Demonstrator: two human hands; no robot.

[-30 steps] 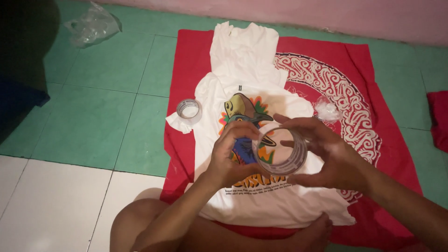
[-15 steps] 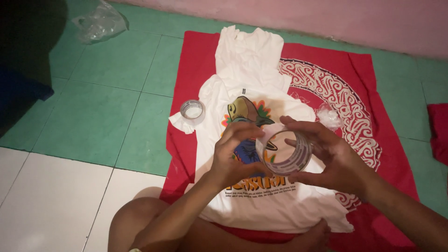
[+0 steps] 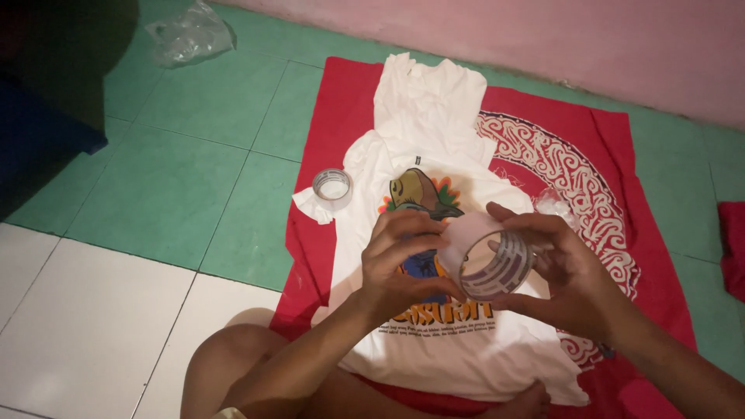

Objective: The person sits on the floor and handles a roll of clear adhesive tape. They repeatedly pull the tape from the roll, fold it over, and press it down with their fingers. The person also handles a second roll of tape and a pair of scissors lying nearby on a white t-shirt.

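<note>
A roll of clear tape [image 3: 497, 265] is being held up in the air, just above the printed front of a white T-shirt [image 3: 434, 140] that is lying spread flat. The right hand [image 3: 563, 271] is cupping the roll from the side, fingers curled around its rim in a firm hold. The left hand [image 3: 403, 260] is closing its fingertips at the roll's near edge, seemingly pinching or picking at the loose tape end; whether a strip is already pulled free is hard to tell, and no tape is showing on the shirt yet. The shirt is resting on a red patterned cloth [image 3: 590, 155] over the tiled floor [image 3: 155, 194]. A second, smaller tape roll [image 3: 332, 186] is sitting on the shirt's sleeve.
</note>
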